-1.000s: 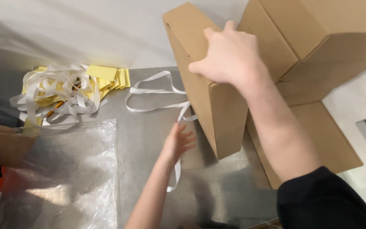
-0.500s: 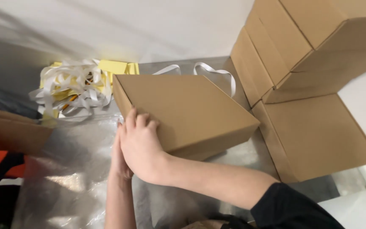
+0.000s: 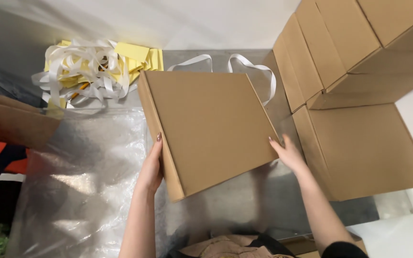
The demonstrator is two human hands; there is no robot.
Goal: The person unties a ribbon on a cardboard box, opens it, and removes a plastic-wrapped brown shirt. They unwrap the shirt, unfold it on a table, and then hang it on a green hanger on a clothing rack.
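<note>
Grey metal table (image 3: 244,210) carrying everything. Flat cardboard box (image 3: 209,126) lying at centre. Clear plastic sheet (image 3: 82,186) covering left part. Pile of yellow cards and white strips (image 3: 89,69) sitting at far left. White ribbon loops (image 3: 244,64) showing behind box. Stacked cardboard boxes (image 3: 359,148) occupying right side.

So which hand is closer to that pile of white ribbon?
Left. The left hand lies below the ribbon pile; the right hand is across the flat box.

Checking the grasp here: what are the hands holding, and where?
A flat cardboard box: left hand on its left side edge, right hand at its near-right corner.
</note>
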